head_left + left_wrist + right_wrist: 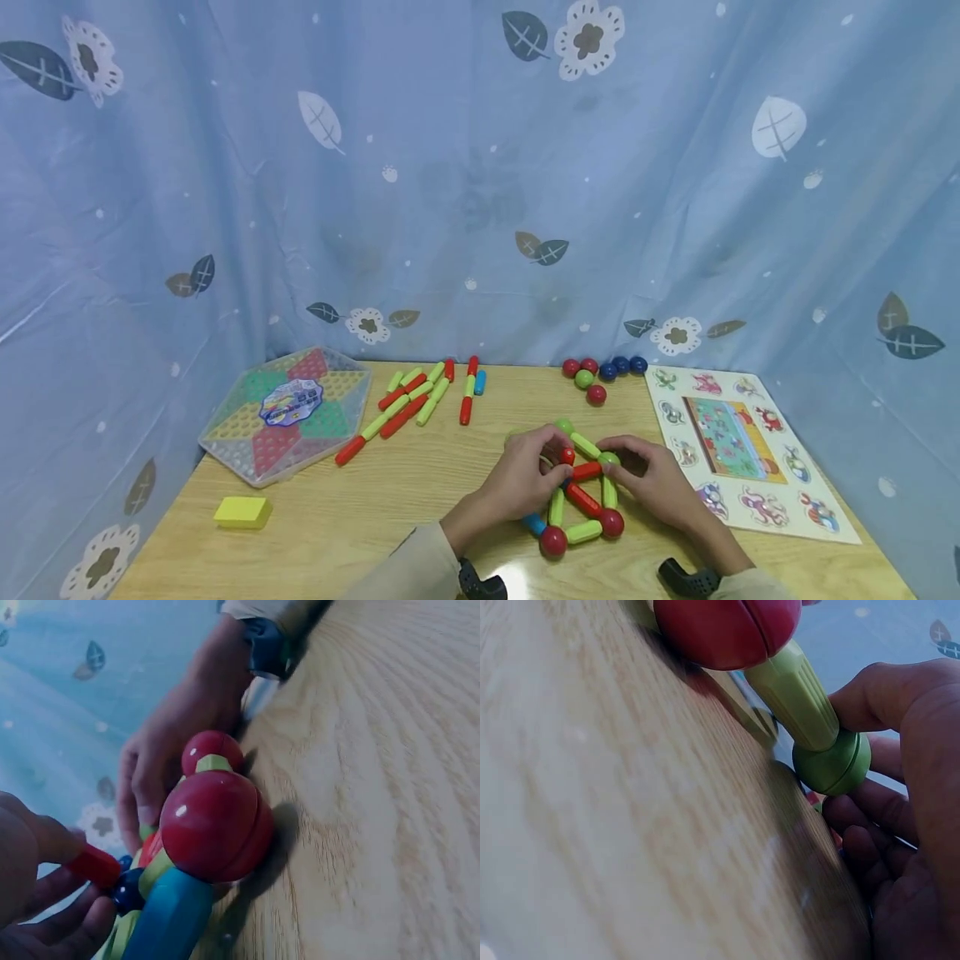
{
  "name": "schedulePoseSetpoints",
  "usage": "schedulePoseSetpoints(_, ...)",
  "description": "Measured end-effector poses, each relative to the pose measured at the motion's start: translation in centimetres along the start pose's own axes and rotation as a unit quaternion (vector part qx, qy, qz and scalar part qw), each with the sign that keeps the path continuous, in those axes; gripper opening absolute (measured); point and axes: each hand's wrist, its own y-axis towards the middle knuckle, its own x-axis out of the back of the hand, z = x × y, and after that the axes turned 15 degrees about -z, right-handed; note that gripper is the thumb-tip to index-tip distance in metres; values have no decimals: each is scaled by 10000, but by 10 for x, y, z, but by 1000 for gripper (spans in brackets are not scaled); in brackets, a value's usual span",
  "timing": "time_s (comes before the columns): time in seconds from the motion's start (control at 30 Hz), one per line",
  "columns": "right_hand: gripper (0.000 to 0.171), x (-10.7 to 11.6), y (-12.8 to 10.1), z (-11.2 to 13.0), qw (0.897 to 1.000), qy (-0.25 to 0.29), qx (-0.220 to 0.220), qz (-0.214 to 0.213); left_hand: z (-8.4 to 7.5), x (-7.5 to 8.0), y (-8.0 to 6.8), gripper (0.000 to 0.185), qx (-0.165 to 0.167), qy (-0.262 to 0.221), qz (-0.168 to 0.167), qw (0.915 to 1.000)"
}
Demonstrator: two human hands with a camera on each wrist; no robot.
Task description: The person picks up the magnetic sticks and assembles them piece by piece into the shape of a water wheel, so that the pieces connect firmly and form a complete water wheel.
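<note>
I'm mid-assembly on the rod-and-ball frame [581, 496], which sits on the wooden table [360, 508] at the near centre, between my two hands. My left hand [525, 477] has its fingers curled round a short red rod [567, 456] at the frame's upper left; the left wrist view shows that red rod [94, 864] pinched between thumb and fingers, its tip at a dark blue ball [129, 891]. My right hand [651, 479] grips the green ball [609, 459] at the upper right corner; in the right wrist view the fingers [889, 697] wrap that green ball [832, 761] on the end of a green rod [795, 694]. My read: seating the red rod into the top joint. Next move needs the right hand to hold its corner steady while the left lines the rod end up with a ball, else the magnets may pull the frame askew. Spare rods [408, 400] and loose balls [603, 372] lie well apart at the far edge; a puzzle board [738, 442] lies just beside the right hand.
</note>
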Motion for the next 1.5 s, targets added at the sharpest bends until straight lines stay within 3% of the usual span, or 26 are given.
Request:
schedulePoseSetpoints(0.17, 25, -2, 4, 1, 10000, 0, 65, -51, 0, 0, 0, 19, -307, 367, -121, 9988)
schedulePoseSetpoints(0.43, 24, -9, 4, 2, 10000, 23, 43, 84, 5, 8, -4, 19, -128, 632, 25, 9979)
schedulePoseSetpoints(0.6, 24, -22, -3, 7, 9995, -211, 154, 173, 12, 21, -17, 16, -1, 521, 36, 9986)
schedulePoseSetpoints(0.8, 26, -24, -3, 10, 9986, 347, 184, 347, 15, 37, -33, 17, 206, 227, -68, 9995)
schedulePoseSetpoints(0.93, 25, -11, 8, 4, 9982, 593, -40, -82, 16, 41, -38, 20, 126, 176, -72, 9997)
schedulePoseSetpoints(1.27, 30, -2, 65, -28, 9943, 238, -147, -1028, 19, 40, -44, 21, -385, 141, -80, 9991)
schedulePoseSetpoints(1.5, 39, -9, 93, -41, 9955, -20, -142, -934, 20, 49, -43, 30, -469, 269, 40, 9985)
